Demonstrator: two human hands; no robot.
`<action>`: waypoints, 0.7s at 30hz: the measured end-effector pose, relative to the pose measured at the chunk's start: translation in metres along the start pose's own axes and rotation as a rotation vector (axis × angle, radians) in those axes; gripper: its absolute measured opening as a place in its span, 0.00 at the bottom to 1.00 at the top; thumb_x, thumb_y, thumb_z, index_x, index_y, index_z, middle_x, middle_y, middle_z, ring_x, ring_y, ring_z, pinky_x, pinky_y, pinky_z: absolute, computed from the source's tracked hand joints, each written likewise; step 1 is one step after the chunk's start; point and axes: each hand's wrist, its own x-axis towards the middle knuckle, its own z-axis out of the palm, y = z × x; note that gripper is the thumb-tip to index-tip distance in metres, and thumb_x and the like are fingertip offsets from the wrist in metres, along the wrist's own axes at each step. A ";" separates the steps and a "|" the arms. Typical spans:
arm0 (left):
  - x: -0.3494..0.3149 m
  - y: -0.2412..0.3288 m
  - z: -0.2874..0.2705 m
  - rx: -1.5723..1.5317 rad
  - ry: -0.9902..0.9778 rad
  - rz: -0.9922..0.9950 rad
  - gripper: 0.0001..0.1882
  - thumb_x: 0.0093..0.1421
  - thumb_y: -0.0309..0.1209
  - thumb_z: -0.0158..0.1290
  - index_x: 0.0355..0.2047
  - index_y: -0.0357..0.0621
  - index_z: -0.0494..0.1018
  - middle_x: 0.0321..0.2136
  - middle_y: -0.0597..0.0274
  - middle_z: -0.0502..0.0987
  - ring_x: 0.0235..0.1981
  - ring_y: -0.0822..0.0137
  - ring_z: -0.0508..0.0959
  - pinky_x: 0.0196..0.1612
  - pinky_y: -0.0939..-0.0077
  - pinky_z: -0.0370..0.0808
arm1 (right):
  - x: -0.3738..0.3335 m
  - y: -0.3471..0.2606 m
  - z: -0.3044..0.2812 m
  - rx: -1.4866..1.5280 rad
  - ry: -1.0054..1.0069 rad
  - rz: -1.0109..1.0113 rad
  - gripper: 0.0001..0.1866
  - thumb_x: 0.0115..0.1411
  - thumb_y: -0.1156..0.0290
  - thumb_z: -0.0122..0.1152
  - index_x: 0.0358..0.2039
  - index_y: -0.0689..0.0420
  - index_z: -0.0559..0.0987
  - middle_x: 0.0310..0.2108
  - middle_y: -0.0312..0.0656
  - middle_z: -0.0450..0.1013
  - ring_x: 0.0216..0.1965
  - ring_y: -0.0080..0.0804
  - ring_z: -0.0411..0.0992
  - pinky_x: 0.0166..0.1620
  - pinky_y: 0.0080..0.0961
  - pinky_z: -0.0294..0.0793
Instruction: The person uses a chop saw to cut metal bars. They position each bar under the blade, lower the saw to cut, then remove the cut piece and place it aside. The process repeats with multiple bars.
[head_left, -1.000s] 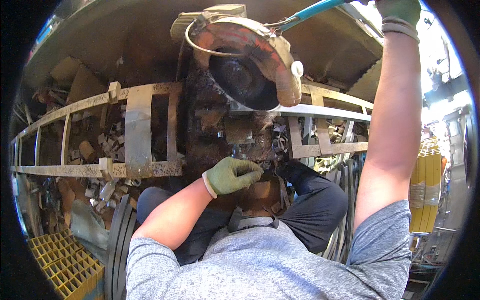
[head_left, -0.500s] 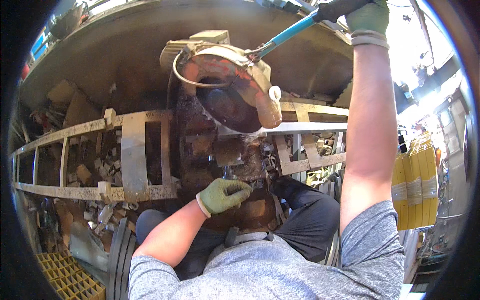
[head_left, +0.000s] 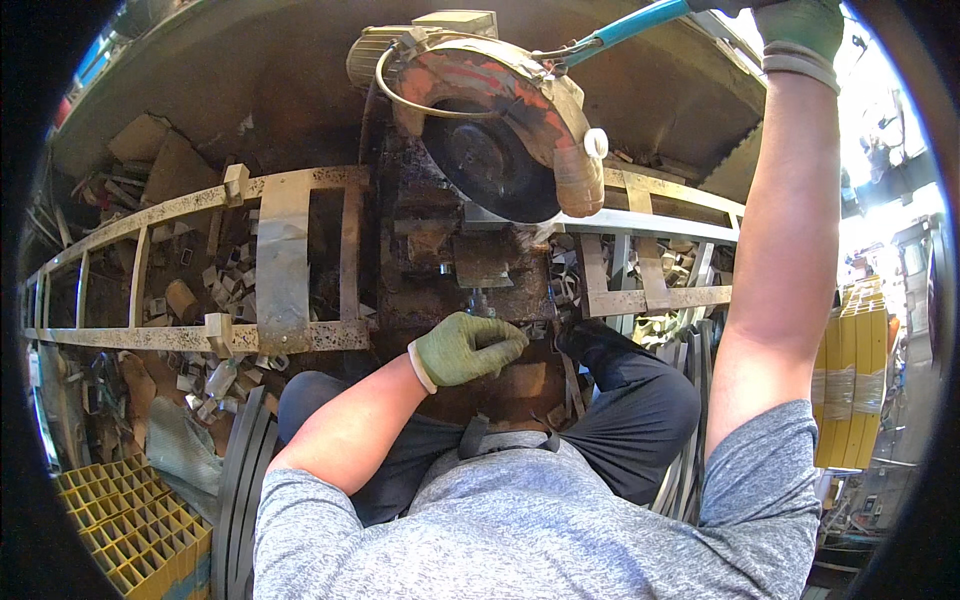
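Note:
My right hand (head_left: 800, 28), in a green glove with a pale cuff, is raised at the upper right. It is closed on the dark grip at the end of the blue saw handle (head_left: 630, 28). That handle leads to a cut-off saw (head_left: 560, 110) with a worn red-and-tan guard and a dark round disc (head_left: 490, 160). Beneath the disc, a pale metal bar (head_left: 650, 226) extends to the right. My left hand (head_left: 468, 348), also green-gloved, is low beside the rusty saw clamp (head_left: 482, 262). Its fingers are curled together; anything within them is hidden.
Long pale racks flank the saw, the left rack (head_left: 285, 265) holding a flat plate. Cut offcuts (head_left: 225, 285) lie heaped beneath. Yellow square tubes (head_left: 135, 520) are stacked at the lower left, yellow bundles (head_left: 850, 385) at the right. Dark bars (head_left: 245, 500) lean near my left leg.
The whole view has shifted, so the saw and both hands appear higher and farther right. My right hand keeps its hold on the handle; my left hand's curled pose looks much the same.

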 end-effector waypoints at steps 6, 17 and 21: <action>0.000 0.001 0.001 -0.017 0.002 -0.020 0.20 0.81 0.40 0.67 0.63 0.40 0.90 0.43 0.63 0.94 0.35 0.78 0.86 0.43 0.72 0.85 | -0.001 -0.001 -0.007 0.029 0.013 0.030 0.06 0.72 0.66 0.72 0.44 0.54 0.87 0.37 0.40 0.83 0.40 0.39 0.83 0.49 0.42 0.84; 0.000 -0.003 0.002 -0.010 0.008 -0.005 0.20 0.81 0.40 0.67 0.62 0.38 0.89 0.41 0.64 0.92 0.36 0.74 0.86 0.43 0.70 0.85 | -0.004 0.001 -0.033 0.120 0.065 0.080 0.09 0.74 0.68 0.74 0.48 0.60 0.90 0.40 0.44 0.87 0.41 0.43 0.86 0.52 0.46 0.87; -0.002 -0.001 0.003 -0.006 0.025 -0.004 0.20 0.82 0.42 0.67 0.63 0.40 0.90 0.36 0.65 0.91 0.33 0.77 0.84 0.41 0.71 0.84 | -0.008 -0.005 -0.037 0.200 0.073 0.090 0.10 0.75 0.68 0.75 0.49 0.62 0.90 0.41 0.46 0.89 0.42 0.45 0.87 0.53 0.48 0.88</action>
